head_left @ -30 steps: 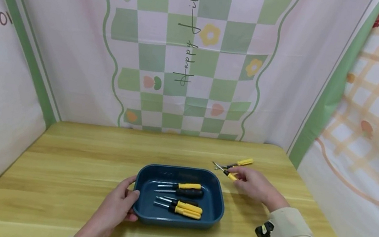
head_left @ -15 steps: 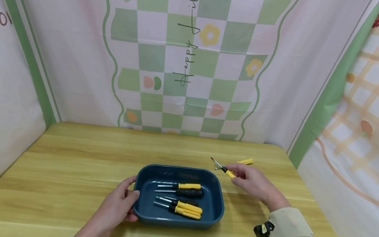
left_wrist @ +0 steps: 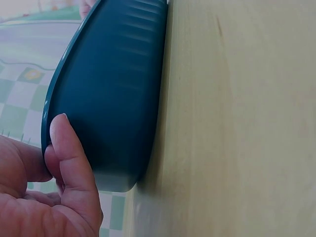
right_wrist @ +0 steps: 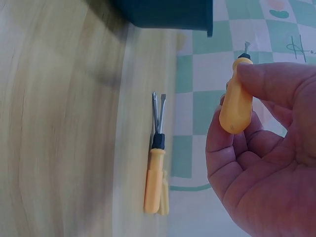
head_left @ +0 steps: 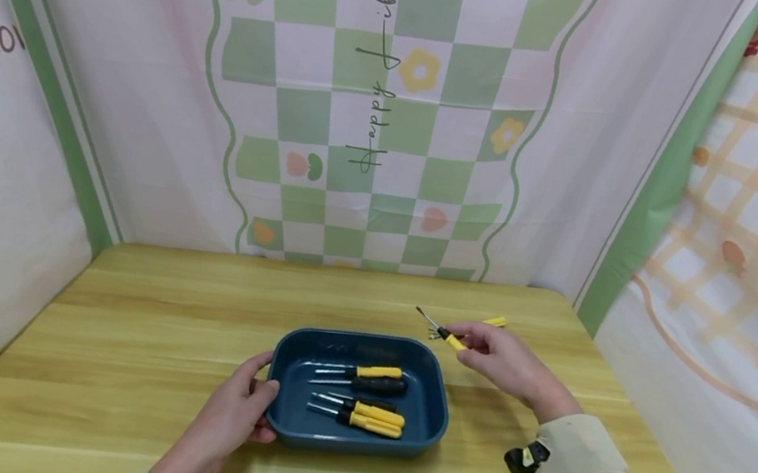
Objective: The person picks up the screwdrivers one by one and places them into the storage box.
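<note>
My left hand [head_left: 234, 401] grips the left end of a dark blue plastic tray [head_left: 350, 444], thumb over the rim and fingers along the outer wall [left_wrist: 108, 94]. Inside the tray lie several screwdrivers, some with yellow handles [head_left: 376, 425] and some with black ones [head_left: 379, 385], shafts pointing left. Right of the tray, my right hand [head_left: 502, 366] pinches a yellow-handled screwdriver [right_wrist: 237, 106] between thumb and fingers, its tip up and to the left. Two more screwdrivers [right_wrist: 154, 182] with yellow handles lie side by side on the table, partly hidden behind this hand in the head view.
Tray and loose screwdrivers rest on a wood-grain table [head_left: 139, 346]. A checkered cloth [head_left: 405, 131] hangs behind its back edge, with printed cloths at both sides. A small black device [head_left: 524, 462] sits at my right wrist.
The screwdriver in my right hand has risen and moved slightly left, off the ones lying behind it. My left hand and the tray stay put.
</note>
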The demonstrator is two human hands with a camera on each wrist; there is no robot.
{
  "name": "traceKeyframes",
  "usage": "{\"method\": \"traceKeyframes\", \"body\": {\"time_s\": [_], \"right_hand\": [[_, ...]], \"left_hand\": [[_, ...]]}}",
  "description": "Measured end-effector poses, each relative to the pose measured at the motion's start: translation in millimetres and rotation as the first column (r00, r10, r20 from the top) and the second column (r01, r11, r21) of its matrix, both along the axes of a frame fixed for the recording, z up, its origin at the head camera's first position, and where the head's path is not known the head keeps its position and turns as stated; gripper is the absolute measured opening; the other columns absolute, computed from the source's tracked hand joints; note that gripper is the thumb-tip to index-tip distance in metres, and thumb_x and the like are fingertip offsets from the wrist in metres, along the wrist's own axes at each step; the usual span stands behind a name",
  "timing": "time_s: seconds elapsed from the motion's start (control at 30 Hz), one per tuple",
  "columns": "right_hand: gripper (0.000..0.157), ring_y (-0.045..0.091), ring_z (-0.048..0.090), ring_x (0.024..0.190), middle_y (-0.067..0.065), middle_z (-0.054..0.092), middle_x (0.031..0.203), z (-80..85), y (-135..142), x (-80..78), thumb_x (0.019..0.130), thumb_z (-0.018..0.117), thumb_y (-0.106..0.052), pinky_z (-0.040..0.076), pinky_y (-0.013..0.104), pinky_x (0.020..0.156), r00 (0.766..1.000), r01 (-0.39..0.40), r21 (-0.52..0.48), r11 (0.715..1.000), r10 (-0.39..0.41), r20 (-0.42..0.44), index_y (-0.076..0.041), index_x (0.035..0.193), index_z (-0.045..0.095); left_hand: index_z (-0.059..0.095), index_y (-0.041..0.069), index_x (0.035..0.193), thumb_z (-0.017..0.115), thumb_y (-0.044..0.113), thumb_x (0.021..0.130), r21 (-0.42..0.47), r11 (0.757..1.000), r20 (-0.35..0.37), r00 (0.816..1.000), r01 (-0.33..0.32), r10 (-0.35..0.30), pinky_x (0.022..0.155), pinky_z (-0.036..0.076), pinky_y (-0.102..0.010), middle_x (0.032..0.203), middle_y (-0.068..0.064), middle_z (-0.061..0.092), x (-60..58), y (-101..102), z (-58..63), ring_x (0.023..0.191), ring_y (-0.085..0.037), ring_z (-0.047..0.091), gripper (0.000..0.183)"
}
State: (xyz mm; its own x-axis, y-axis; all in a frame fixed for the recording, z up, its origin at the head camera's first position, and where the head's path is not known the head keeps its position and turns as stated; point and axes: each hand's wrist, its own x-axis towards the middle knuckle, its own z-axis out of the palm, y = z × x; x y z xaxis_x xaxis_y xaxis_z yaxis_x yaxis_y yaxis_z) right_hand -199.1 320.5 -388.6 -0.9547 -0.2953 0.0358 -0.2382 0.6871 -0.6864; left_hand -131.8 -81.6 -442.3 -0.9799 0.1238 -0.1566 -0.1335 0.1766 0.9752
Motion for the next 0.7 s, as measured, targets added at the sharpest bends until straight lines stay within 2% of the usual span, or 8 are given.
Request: {"method": "traceKeyframes", "body": {"time_s": [0.2, 0.7], "right_hand": [[0.04, 0.024, 0.058, 0.095, 0.007, 0.065, 0.11, 4.5, -6, 2.4, 0.104, 0.062, -0.015, 0.056, 0.031, 0.076, 1.0, -0.017, -0.005, 1.0, 0.017, 0.001, -0.011, 0.143, 0.061], [0.04, 0.022, 0.06, 0.101, 0.01, 0.066, 0.122, 15.0, -23, 8.7, 0.105, 0.062, -0.019, 0.056, 0.035, 0.084, 0.997, -0.074, 0.018, 0.997, 0.075, -0.033, -0.015, 0.145, 0.06]], "left_hand": [[0.033, 0.014, 0.161, 0.049, 0.021, 0.11, 0.005, 1.0, 0.0, 1.0, 0.0, 0.0, 0.061, 0.062, -0.033, 0.108, -0.016, 0.05, -0.3, 0, -0.6, 0.073, -0.023, 0.057, 0.054], [0.033, 0.012, 0.161, 0.05, 0.021, 0.11, 0.012, 1.0, -0.011, 1.0, 0.001, -0.001, 0.06, 0.062, -0.033, 0.106, -0.015, 0.051, 0.2, 0, -1.3, 0.073, -0.022, 0.056, 0.054]]}}
